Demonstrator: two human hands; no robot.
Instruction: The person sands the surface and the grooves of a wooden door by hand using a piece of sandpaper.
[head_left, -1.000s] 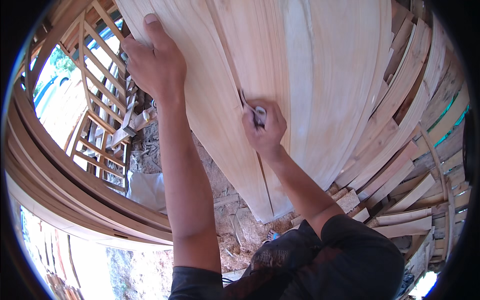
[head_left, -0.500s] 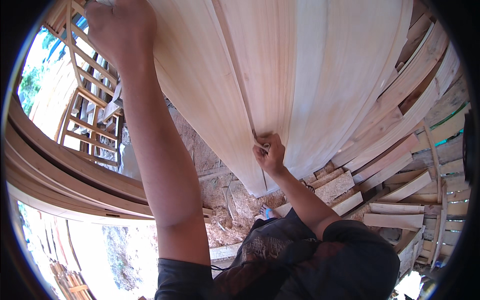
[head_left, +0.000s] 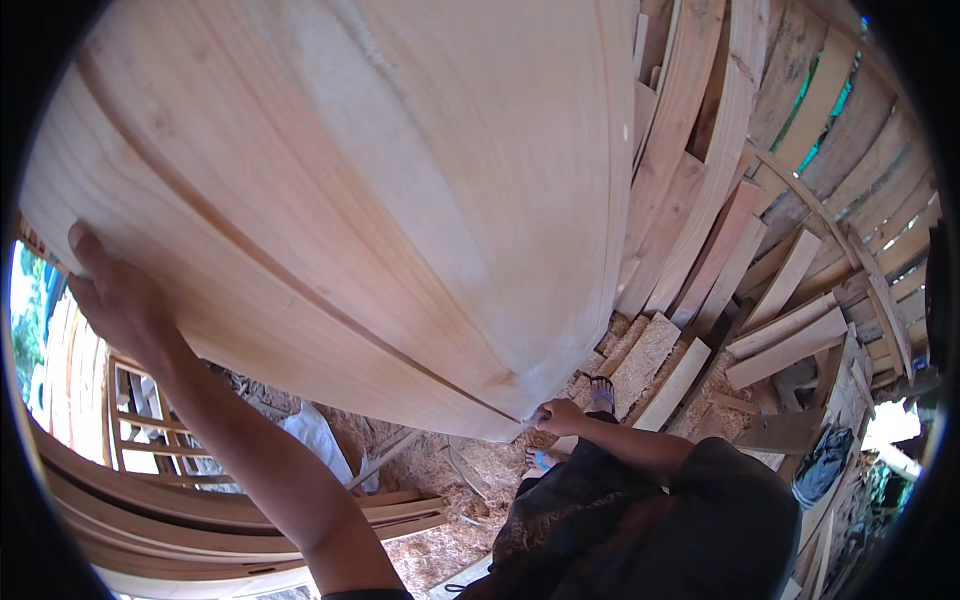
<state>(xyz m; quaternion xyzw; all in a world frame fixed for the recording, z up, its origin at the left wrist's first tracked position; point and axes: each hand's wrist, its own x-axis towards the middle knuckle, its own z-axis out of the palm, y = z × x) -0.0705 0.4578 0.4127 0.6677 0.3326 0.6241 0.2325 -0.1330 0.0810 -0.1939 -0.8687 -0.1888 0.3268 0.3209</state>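
Note:
A broad panel of pale wooden boards point(head_left: 400, 190) narrows to a tip near my feet, with a dark lengthwise seam running down to it. My left hand point(head_left: 125, 305) grips the panel's left edge, its thumb on the top face and the other fingers partly hidden at the rim. At the narrow tip, by the lower end of the seam, my right hand point(head_left: 562, 418) is closed with fingers pinched together. What lies between those fingers is too small to make out.
Long curved timbers point(head_left: 200, 520) lie at lower left, near a wooden slatted frame point(head_left: 150, 430) and a white sack point(head_left: 318, 445). Planks and offcuts point(head_left: 785, 335) are stacked on the right before a slatted wall point(head_left: 840, 110). Wood shavings point(head_left: 440, 540) cover the ground around my sandalled feet.
My right hand has moved down the seam to the panel's tip; the curled strip seen in it earlier is no longer discernible. My left hand has come nearer along the left edge. The view has swung right.

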